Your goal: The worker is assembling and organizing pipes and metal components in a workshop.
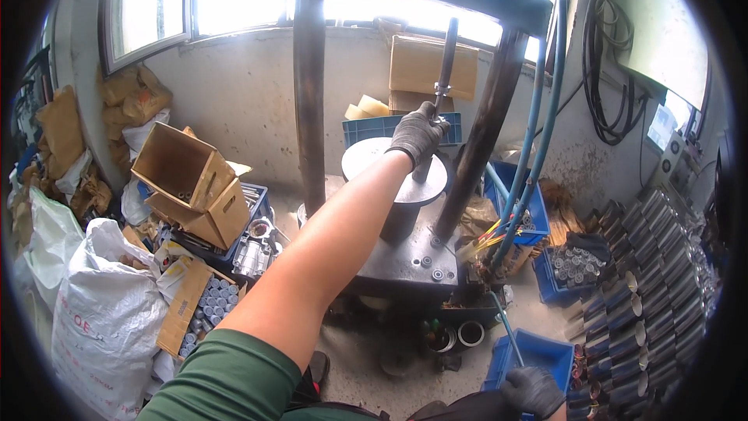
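Carton: grey cylinders; bin: round parts; left hand gripping rod

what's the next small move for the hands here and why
Probably settle the dark rod squarely with the left hand before working the blue bar: that hand is closed around the rod above the round plate, and the right hand is at the bar's lower end, though its grip there is unclear.

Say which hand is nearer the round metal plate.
Left: the left hand is above the plate, gripping an upright rod; the right hand is well away, lower right, by the lever.
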`<state>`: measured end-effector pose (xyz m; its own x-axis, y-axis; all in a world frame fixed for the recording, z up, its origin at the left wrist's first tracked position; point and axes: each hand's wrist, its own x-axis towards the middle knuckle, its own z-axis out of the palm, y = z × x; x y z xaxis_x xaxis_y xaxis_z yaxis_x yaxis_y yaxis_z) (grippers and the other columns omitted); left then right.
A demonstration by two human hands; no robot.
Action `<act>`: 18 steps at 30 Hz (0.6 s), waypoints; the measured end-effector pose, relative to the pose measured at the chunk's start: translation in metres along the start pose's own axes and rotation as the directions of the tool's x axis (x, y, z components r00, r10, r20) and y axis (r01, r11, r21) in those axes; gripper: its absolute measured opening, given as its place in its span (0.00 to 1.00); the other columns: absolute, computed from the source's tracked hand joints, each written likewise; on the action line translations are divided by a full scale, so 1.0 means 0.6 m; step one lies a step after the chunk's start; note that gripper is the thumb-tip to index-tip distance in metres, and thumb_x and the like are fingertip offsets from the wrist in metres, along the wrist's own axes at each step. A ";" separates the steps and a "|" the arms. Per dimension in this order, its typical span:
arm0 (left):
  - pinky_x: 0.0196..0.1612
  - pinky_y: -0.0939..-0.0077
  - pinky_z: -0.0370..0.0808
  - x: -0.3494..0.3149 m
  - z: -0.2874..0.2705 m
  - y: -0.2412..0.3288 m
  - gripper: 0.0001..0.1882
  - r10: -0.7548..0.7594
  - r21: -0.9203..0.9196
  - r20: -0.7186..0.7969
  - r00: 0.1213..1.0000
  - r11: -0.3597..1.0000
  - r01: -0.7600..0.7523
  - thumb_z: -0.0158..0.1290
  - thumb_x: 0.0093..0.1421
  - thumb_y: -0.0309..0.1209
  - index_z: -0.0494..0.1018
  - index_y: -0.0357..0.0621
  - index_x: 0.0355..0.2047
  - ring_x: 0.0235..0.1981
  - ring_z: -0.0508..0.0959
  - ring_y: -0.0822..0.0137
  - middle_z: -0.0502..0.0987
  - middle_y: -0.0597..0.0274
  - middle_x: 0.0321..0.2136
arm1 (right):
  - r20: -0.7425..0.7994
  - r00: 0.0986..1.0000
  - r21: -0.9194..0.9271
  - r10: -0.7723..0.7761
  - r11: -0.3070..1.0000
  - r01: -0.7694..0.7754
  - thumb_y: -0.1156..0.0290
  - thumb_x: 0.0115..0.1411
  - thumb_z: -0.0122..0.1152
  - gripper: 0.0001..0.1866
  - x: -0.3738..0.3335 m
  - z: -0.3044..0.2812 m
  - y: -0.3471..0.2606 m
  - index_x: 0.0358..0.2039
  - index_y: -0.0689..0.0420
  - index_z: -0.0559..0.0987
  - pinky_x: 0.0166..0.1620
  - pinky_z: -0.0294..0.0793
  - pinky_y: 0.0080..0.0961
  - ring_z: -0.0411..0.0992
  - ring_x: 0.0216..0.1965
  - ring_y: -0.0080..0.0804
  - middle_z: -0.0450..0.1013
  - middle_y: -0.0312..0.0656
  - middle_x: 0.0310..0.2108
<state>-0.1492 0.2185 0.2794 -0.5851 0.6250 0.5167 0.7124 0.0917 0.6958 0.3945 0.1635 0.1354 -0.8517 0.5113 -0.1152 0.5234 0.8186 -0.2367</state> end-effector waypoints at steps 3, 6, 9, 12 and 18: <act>0.54 0.53 0.81 0.001 0.001 0.000 0.22 0.012 -0.007 -0.008 1.000 1.000 -0.012 0.61 0.69 0.44 0.74 0.42 0.53 0.47 0.87 0.43 0.85 0.39 0.42 | 0.099 0.995 -0.048 -0.010 0.999 0.014 0.60 0.62 0.63 0.14 0.008 -0.017 0.003 0.29 0.58 0.83 0.42 0.82 0.50 0.82 0.35 0.57 0.80 0.55 0.29; 0.53 0.53 0.81 0.000 0.001 -0.001 0.22 0.009 0.014 -0.010 1.000 1.000 -0.009 0.61 0.69 0.44 0.74 0.42 0.54 0.47 0.87 0.44 0.85 0.40 0.41 | 0.086 0.996 -0.030 -0.023 0.999 0.026 0.61 0.62 0.63 0.13 0.011 -0.020 -0.001 0.33 0.58 0.86 0.43 0.83 0.49 0.82 0.35 0.56 0.82 0.54 0.30; 0.53 0.53 0.82 0.000 0.002 -0.001 0.22 0.019 0.007 -0.020 1.000 1.000 -0.019 0.61 0.68 0.44 0.74 0.42 0.54 0.46 0.87 0.44 0.86 0.40 0.41 | 0.040 0.995 -0.019 -0.087 0.996 0.088 0.62 0.62 0.62 0.13 0.012 -0.025 -0.006 0.36 0.57 0.88 0.44 0.84 0.47 0.83 0.36 0.55 0.83 0.53 0.31; 0.53 0.53 0.81 0.001 0.003 -0.004 0.24 0.029 0.009 -0.019 0.999 1.000 -0.029 0.61 0.68 0.45 0.74 0.42 0.55 0.45 0.87 0.45 0.86 0.41 0.40 | 0.119 0.992 -0.026 -0.046 0.998 0.049 0.59 0.63 0.61 0.18 0.018 -0.048 -0.004 0.45 0.57 0.88 0.48 0.83 0.47 0.83 0.41 0.53 0.84 0.51 0.37; 0.53 0.54 0.81 0.003 0.006 -0.007 0.25 0.045 0.050 -0.025 0.999 0.998 -0.044 0.61 0.68 0.47 0.74 0.42 0.57 0.45 0.87 0.45 0.86 0.42 0.41 | -0.047 0.998 0.099 -0.052 0.993 0.056 0.66 0.62 0.63 0.15 0.028 -0.081 -0.001 0.45 0.59 0.87 0.47 0.83 0.49 0.82 0.41 0.58 0.83 0.55 0.38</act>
<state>-0.1520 0.2221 0.2761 -0.5619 0.6091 0.5597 0.7556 0.1026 0.6469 0.3812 0.1841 0.1808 -0.8755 0.4797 -0.0578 0.4694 0.8161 -0.3372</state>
